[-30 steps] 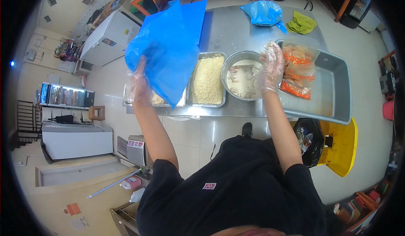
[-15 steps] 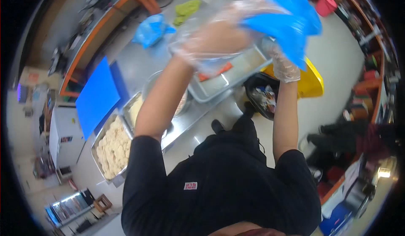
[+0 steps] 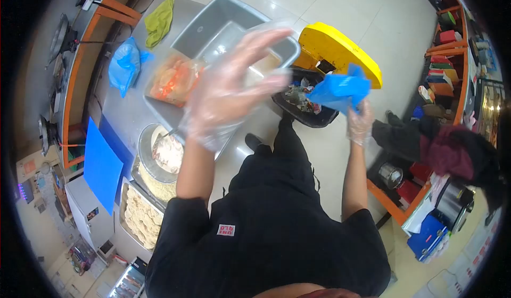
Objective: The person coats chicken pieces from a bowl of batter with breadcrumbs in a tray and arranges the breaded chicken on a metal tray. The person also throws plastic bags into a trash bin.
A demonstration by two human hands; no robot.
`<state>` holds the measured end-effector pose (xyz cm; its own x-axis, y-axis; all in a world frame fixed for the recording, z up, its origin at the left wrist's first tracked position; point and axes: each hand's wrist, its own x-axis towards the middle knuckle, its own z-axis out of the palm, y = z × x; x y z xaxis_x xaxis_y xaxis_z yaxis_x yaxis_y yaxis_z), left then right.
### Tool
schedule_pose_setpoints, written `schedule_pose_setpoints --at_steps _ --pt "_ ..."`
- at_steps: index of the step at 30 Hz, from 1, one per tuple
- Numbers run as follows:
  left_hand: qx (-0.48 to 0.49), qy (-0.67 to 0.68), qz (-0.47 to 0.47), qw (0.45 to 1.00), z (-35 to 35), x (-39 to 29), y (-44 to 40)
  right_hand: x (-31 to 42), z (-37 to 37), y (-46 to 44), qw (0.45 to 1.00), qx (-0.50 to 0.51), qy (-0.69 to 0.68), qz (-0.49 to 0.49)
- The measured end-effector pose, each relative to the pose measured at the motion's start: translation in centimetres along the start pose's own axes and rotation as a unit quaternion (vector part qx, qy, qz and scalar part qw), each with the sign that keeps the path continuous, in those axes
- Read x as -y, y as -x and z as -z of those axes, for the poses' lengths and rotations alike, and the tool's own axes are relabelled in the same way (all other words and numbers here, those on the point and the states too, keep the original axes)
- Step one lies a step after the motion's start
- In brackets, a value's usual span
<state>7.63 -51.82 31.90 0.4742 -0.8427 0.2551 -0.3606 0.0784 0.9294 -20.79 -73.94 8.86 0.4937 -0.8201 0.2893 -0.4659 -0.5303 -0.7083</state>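
My left hand (image 3: 223, 93), in a clear plastic glove, is raised with fingers and thumb apart and nothing in it. Behind it stands a grey plastic tub (image 3: 183, 34) holding a clear bag of orange and pale food (image 3: 175, 79), partly hidden by the hand. My right hand (image 3: 360, 122), also gloved, grips a crumpled blue plastic bag (image 3: 340, 90). That bag hangs beside and partly over a black trash bin (image 3: 314, 119) with rubbish inside. The bin's yellow lid (image 3: 346, 47) is tipped open behind it.
On the metal table (image 3: 125, 106) sit a blue bag (image 3: 124, 66), a green cloth (image 3: 159, 23), a blue board (image 3: 101, 165), a metal bowl of white, wet-looking food (image 3: 167, 151) and a tray of floury pieces (image 3: 141, 218). At right, another person (image 3: 452, 149) stands near shelves.
My hands have parted. The blue bag, held up over the tub before, is now lower and to the right in my right hand. A bag of food now shows in the tub.
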Motion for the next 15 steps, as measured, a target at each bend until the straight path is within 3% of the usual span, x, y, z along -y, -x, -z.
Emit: schedule_pose_setpoints --at_steps 1,5,8,11,14,15 --pt "-0.041 0.063 0.039 0.996 0.9 0.8 0.9 -2.8 -2.3 0.3 0.999 0.034 0.032 0.016" --pt "-0.252 0.059 0.118 0.959 4.7 2.7 4.4 -6.4 -9.5 -0.9 0.982 0.127 0.077 0.118" --pt "-0.389 -0.007 0.159 0.907 7.5 3.1 8.0 -13.6 -16.6 -0.4 0.931 0.296 0.195 0.083" --pt "-0.468 -0.076 0.185 0.861 10.5 2.4 13.2 -14.3 -22.4 0.0 0.836 0.477 0.253 -0.096" --pt "-0.535 -0.161 0.176 0.811 12.0 -0.4 17.9 -13.2 -24.8 -1.7 0.724 0.624 0.230 -0.184" --pt "-0.551 -0.180 0.172 0.796 12.1 -1.6 19.9 -12.7 -24.5 -1.4 0.751 0.600 0.209 -0.180"
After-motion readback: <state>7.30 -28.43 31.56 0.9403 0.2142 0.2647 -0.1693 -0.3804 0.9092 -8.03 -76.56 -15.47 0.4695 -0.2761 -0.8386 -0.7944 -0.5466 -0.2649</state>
